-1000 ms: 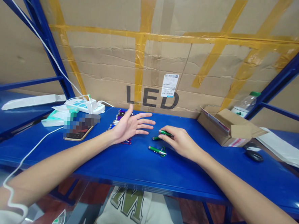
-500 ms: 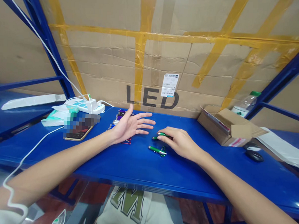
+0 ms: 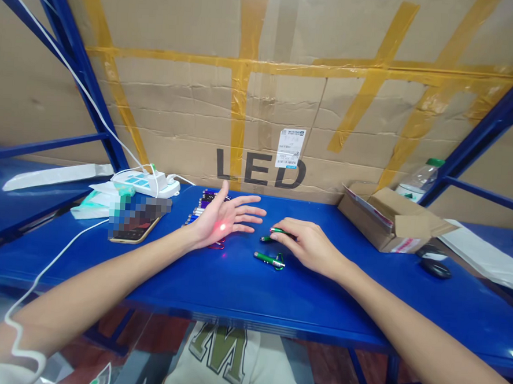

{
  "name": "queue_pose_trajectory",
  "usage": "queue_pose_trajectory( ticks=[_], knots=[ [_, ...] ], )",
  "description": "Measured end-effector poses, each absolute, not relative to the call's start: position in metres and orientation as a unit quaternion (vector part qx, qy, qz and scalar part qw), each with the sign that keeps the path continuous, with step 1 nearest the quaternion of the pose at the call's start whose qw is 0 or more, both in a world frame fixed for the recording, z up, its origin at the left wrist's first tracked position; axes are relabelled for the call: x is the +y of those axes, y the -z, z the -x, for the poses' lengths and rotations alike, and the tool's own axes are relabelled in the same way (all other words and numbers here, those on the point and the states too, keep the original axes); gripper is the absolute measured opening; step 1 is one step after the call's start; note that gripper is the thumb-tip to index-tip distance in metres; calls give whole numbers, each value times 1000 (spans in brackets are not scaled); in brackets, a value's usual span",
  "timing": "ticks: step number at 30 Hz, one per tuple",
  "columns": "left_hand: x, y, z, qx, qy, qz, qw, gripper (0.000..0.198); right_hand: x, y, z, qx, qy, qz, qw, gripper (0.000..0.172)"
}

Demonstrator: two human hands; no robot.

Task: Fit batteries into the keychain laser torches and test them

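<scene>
My right hand (image 3: 312, 243) is closed round a green laser pointer (image 3: 277, 230), its end facing left. A bright red dot shines on the palm of my left hand (image 3: 226, 216), which is held up with its fingers spread and nothing in it. Below my right hand, a second green laser pointer (image 3: 269, 260) with a green clip lies on the table. Another green piece (image 3: 265, 238) shows just under the held pointer, partly hidden by my fingers. Behind my left hand lie several pointers (image 3: 198, 211) in purple, black, white and blue, partly covered by it.
The blue table (image 3: 216, 288) backs onto a large taped cardboard box (image 3: 178, 112). At left are a phone (image 3: 136, 231), a power strip (image 3: 170, 185) and a white cable (image 3: 57, 255). An opened small carton (image 3: 380, 217), a black mouse (image 3: 436, 268) and a bottle (image 3: 420, 179) stand right.
A red light spot has appeared on my left palm, with a faint one on the table below it. Both hands have hardly moved.
</scene>
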State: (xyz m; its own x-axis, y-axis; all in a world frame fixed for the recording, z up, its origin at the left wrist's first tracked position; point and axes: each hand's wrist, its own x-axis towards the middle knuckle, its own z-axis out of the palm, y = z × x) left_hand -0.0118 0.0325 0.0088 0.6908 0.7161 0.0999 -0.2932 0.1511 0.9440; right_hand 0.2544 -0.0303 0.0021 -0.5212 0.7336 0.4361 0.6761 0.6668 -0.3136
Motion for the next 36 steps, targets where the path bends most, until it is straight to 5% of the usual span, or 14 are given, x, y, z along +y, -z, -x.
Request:
queue_pose_trajectory(
  ticks=[36],
  knots=[
    [30,-10,12,187,-336,-555,738,91,-29,0,-254,-858,-49,442,255,34]
  ],
)
